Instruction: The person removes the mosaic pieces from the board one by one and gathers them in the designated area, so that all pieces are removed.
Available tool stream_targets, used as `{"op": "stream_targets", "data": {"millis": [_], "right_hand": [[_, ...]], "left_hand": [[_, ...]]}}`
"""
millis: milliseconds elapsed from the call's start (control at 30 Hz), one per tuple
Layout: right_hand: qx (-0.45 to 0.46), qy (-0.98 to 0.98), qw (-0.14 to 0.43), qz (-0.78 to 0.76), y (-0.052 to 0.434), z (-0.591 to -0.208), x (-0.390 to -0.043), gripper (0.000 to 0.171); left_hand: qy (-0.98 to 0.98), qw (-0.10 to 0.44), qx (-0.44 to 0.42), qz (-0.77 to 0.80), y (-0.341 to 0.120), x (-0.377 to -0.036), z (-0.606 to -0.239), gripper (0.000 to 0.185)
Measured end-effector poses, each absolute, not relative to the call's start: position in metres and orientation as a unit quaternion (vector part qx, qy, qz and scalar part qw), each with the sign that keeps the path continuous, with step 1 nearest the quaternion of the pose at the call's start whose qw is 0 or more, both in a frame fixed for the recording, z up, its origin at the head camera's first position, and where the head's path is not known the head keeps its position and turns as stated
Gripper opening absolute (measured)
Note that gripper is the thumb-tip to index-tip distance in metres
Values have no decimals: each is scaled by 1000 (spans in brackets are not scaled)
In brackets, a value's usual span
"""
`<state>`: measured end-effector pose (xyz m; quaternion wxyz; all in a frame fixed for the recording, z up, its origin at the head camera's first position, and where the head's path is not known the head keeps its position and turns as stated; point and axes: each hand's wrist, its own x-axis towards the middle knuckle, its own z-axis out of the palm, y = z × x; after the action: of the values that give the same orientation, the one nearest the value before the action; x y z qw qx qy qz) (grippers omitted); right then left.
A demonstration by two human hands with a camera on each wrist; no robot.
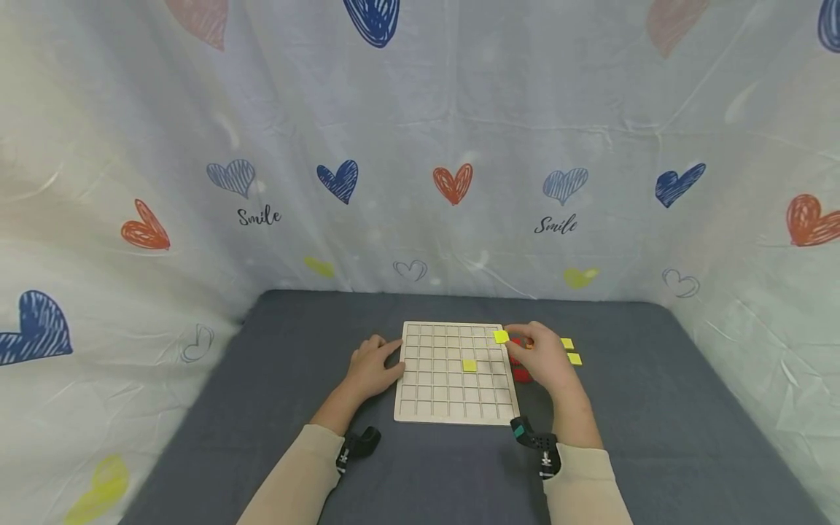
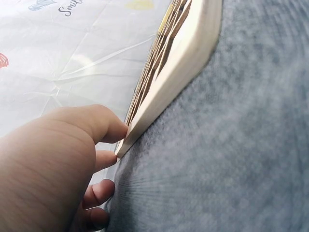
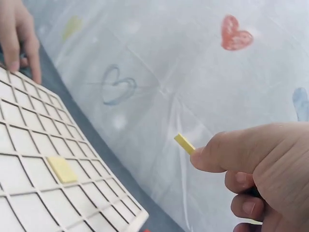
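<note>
A pale wooden grid board [image 1: 433, 394] lies on the dark cloth, and one yellow square tile [image 1: 469, 365] sits in a cell near its middle. My left hand [image 1: 371, 368] rests at the board's left edge; in the left wrist view its thumb and a fingertip touch the wooden rim [image 2: 169, 94]. Between thumb and finger, my right hand [image 1: 541, 355] pinches another yellow tile [image 3: 184, 143], raised over the board's far right corner. Some red tiles [image 1: 522, 375] lie beside the board's right edge, partly hidden under the right hand.
Two more yellow tiles [image 1: 574, 359] lie on the cloth to the right of the right hand. The dark grey tablecloth [image 1: 446, 474] spreads around the board. A white curtain [image 1: 394, 240] printed with hearts stands behind the table and along both sides.
</note>
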<state>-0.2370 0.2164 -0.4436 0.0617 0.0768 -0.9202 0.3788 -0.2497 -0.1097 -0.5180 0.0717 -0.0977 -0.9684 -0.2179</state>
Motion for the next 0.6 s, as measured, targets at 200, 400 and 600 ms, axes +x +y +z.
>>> {"op": "stream_targets", "data": {"millis": [200, 400, 600], "right_hand": [[56, -915, 56, 395, 240, -450, -240, 38], [38, -932, 29, 359, 274, -467, -246, 40], [-9, -942, -4, 337, 302, -480, -239, 40]], "left_hand": [[-967, 80, -99, -220, -110, -250, -517, 50], [-969, 77, -95, -217, -110, -251, -519, 50], [-969, 74, -94, -214, -110, -250, -520, 50]]}}
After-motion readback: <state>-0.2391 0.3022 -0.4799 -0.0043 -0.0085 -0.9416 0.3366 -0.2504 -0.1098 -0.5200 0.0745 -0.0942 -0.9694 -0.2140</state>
